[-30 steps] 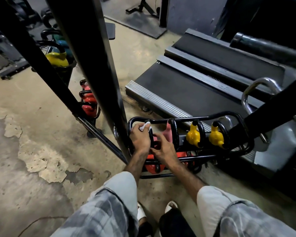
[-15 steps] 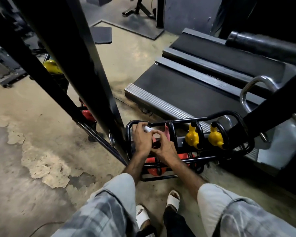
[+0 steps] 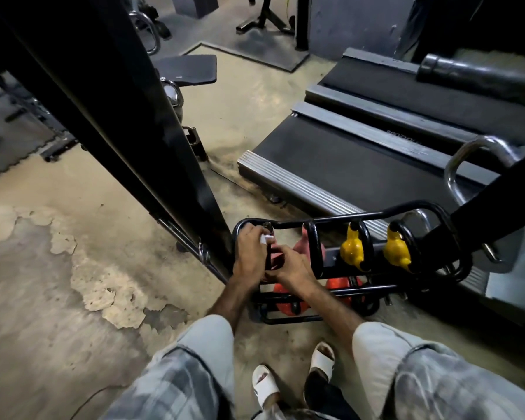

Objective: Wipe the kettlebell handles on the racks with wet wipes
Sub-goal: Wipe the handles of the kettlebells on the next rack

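Kettlebell handle (image 3: 269,237): black, at the left end of a low black tube rack (image 3: 340,218) standing on the concrete floor (image 3: 73,268), just right of a thick black upright post (image 3: 152,147); mostly hidden by the two hands working on it.

Wet wipe (image 3: 266,238): small white wad, pressed against that handle inside the left hand's curled fingers.

Left hand (image 3: 250,256): knuckles up, fingers closed round the wipe and the handle.

Right hand (image 3: 288,266): just beside the left and touching it, fingers curled at the pink kettlebell (image 3: 300,253); what exactly they grip cannot be told.

Other stock on the rack, upper tier: a second black handle (image 3: 314,247) to the right of the pink bell, then two yellow kettlebells (image 3: 353,251) (image 3: 397,253) side by side towards the right end. Lower tier: orange-red kettlebells (image 3: 343,286), partly behind the forearms.

Person: crouched on the near side, knees in pale plaid trousers (image 3: 194,359), white sandals (image 3: 265,386) between them.

Surroundings: treadmill deck (image 3: 346,153) behind the rack on the far right; chrome bar (image 3: 467,156) at the right; dark floor mat (image 3: 188,69) far centre; peeling patches in the floor coating on the left.
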### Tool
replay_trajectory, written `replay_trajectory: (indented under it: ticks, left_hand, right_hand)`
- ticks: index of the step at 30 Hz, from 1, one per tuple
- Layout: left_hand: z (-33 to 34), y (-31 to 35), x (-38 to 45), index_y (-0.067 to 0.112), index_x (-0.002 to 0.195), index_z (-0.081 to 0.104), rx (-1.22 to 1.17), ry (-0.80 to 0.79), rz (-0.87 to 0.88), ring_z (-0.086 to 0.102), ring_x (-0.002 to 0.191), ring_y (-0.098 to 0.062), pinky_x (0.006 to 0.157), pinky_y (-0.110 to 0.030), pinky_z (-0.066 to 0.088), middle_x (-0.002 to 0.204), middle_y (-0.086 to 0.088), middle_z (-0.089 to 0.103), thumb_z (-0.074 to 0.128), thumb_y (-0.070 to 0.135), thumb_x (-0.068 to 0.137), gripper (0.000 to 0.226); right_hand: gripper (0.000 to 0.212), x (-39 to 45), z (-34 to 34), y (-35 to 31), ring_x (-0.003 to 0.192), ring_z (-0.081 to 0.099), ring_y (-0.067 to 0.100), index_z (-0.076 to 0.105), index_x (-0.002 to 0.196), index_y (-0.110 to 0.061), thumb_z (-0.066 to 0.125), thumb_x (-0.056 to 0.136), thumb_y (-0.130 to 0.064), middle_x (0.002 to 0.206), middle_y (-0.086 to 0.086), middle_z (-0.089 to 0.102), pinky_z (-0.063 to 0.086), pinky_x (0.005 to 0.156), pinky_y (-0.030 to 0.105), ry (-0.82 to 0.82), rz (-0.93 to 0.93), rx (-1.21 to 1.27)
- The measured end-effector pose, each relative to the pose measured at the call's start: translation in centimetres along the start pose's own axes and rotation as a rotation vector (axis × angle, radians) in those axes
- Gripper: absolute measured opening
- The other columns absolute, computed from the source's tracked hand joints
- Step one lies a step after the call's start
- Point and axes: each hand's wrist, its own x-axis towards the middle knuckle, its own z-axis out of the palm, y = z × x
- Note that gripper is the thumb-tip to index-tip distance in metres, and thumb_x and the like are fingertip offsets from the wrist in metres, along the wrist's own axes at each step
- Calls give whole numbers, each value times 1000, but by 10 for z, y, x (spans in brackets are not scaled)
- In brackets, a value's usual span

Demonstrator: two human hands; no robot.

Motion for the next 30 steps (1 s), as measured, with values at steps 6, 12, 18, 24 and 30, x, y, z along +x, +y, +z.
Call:
replay_trajectory:
  ticks: [6,12,18,24,30]
  left_hand:
    - [0,7,14,6,86,76,-1,-24,-51,63,88,-19,75,-3,34,92,-10,69,66,1,78,13]
    - [-13,10,-6,14,102,75,-201,-17,-174,63,95,-7,86,-9,43,100,5,69,63,10,89,18]
    - [-16,18,-10,13,92,70,-303,-1,-292,64,83,-6,75,-14,47,87,7,70,65,13,88,7]
    - [-11,10,-18,-7,115,63,-45,-91,-111,52,92,-4,76,4,38,106,-8,57,57,-22,76,43]
    - [-21,10,-2,4,123,63,47,-260,-147,58,109,-12,80,-2,34,120,-10,66,73,-8,72,54]
  right_hand:
    - [64,-1,-1,7,87,69,7,58,122,-23,87,66,-33,104,-4,72,52,74,14,3,20,-14]
    - [47,-2,-6,-6,100,65,9,55,129,-21,71,85,-18,119,-5,65,54,87,24,233,-224,-20]
    - [25,3,-11,-16,97,64,2,73,110,-12,68,86,-5,105,-4,72,45,86,9,426,-315,63]
    - [29,12,1,-13,85,63,1,71,104,-17,64,83,1,93,-9,70,51,79,20,442,-132,73]
    - [25,4,7,-10,71,61,-15,74,98,-10,60,85,7,86,-5,71,42,64,1,420,-45,215]
